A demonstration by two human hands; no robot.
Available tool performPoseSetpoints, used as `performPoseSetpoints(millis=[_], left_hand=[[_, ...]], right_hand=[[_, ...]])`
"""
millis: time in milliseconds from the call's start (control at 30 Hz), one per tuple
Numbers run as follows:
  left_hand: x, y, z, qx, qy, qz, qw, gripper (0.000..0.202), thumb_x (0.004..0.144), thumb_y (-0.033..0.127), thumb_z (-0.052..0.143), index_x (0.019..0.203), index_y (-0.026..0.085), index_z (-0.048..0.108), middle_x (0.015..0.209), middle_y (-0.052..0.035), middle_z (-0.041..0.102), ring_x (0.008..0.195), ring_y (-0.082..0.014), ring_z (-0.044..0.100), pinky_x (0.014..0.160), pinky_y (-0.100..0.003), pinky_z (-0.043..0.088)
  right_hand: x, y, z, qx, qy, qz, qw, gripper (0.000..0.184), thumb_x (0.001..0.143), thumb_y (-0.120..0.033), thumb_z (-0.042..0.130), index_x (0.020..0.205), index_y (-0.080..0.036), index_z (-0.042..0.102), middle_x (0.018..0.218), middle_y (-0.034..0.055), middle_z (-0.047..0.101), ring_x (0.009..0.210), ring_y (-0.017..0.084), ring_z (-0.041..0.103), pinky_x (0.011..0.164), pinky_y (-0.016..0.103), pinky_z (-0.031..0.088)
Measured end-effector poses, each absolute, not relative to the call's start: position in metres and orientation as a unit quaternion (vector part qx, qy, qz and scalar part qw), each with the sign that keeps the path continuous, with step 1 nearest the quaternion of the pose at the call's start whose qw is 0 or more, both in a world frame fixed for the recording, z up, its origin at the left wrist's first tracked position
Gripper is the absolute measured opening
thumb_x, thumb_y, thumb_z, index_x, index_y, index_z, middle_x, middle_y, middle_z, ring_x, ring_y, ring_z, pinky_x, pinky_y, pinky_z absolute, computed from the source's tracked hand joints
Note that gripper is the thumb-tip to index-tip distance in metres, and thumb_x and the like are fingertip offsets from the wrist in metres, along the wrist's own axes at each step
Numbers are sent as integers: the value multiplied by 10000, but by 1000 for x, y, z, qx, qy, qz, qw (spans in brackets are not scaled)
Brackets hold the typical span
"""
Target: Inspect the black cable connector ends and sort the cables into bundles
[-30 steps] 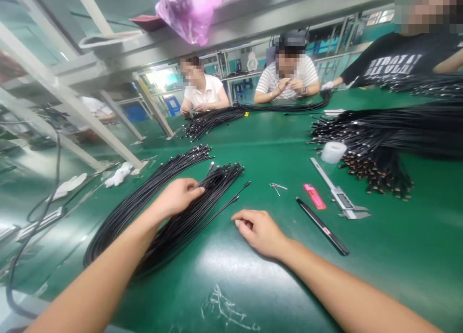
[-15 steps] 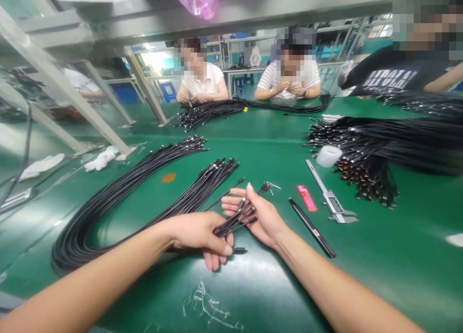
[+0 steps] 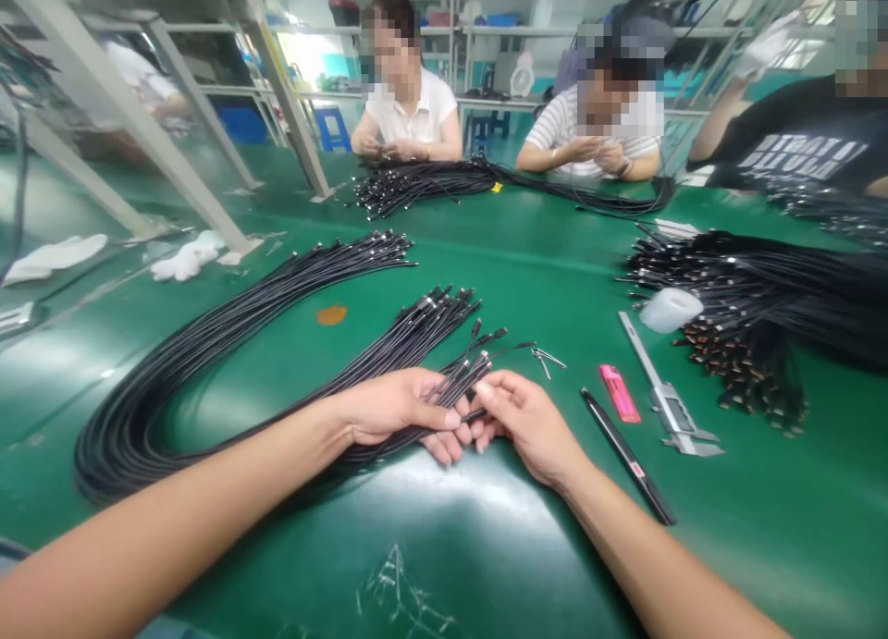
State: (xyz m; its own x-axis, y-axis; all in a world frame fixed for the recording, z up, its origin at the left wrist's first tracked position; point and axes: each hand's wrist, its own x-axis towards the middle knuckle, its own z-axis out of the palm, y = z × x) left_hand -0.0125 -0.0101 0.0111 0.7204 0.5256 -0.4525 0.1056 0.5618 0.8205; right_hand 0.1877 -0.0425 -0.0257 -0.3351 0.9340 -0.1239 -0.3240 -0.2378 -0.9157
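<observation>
My left hand point(image 3: 399, 410) is shut around a bundle of black cables point(image 3: 409, 348) with small metal-tipped connectors. My right hand point(image 3: 528, 426) meets it from the other side, its fingers pinching the cable ends point(image 3: 473, 371) close to my left fingertips. The rest of that bundle fans out beyond my hands, and a long loop of the same cable point(image 3: 142, 445) curves across the green mat point(image 3: 513, 537) to the left. My fingers hide part of the connectors.
To the right lie small metal tweezers point(image 3: 548, 360), a black marker point(image 3: 628, 454), a pink lighter point(image 3: 620, 392), digital calipers point(image 3: 670, 403), a white tape roll point(image 3: 671, 309) and a large cable pile point(image 3: 742, 297). Several co-workers point(image 3: 406, 93) sit across the bench with more cables.
My two hands have come closer together around the cable ends, after my left hand moved off the bundle and took hold of them. The view has tilted, shifting the bench lower.
</observation>
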Motion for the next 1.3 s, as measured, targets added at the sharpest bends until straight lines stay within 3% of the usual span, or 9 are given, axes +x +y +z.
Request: performPoseSetpoints(millis=[133, 300, 567, 867, 1133, 1300], left_hand=[[-13, -10, 3, 424, 355, 153, 819, 309, 748, 253, 825, 913, 125, 597, 819, -61, 722, 727, -212, 743, 694, -341, 616], [-13, -12, -3, 401, 375, 168, 819, 316, 749, 276, 818, 904, 140, 578, 781, -54, 717, 705, -230, 742, 646, -355, 610], [-13, -15, -7, 369, 360, 193, 835, 308, 762, 292, 799, 902, 149, 565, 763, -43, 721, 660, -215, 734, 610, -340, 594], [-14, -14, -7, 396, 369, 195, 818, 301, 747, 261, 816, 892, 147, 578, 785, -47, 727, 659, -191, 728, 610, -314, 595], [-9, -16, -4, 429, 411, 219, 774, 338, 668, 179, 839, 851, 137, 559, 650, -24, 694, 602, -183, 716, 544, -247, 576], [-8, -18, -6, 432, 418, 216, 769, 372, 645, 170, 852, 858, 136, 549, 644, -20, 688, 597, -188, 717, 542, -248, 576]], right_hand=[[190, -46, -26, -397, -438, 693, 412, 359, 802, -486, 765, 791, -150, 639, 579, -4, 659, 390, 98, 578, 337, 176, 472], [193, -46, -25, -430, -421, 700, 384, 357, 843, -480, 728, 726, -158, 626, 483, 2, 641, 323, 103, 545, 299, 173, 454], [198, -46, -31, -432, -390, 718, 382, 280, 902, -433, 683, 843, -161, 663, 570, 15, 683, 377, 121, 604, 329, 186, 498], [194, -45, -31, -422, -392, 709, 406, 329, 890, -485, 678, 873, -157, 668, 596, 20, 683, 398, 123, 605, 356, 207, 516], [191, -46, -35, -410, -420, 678, 443, 326, 908, -494, 651, 919, -169, 674, 646, 30, 695, 497, 143, 645, 467, 251, 557], [191, -49, -36, -411, -442, 634, 484, 241, 929, -421, 655, 1032, -209, 703, 970, 66, 748, 857, 169, 709, 805, 304, 576]])
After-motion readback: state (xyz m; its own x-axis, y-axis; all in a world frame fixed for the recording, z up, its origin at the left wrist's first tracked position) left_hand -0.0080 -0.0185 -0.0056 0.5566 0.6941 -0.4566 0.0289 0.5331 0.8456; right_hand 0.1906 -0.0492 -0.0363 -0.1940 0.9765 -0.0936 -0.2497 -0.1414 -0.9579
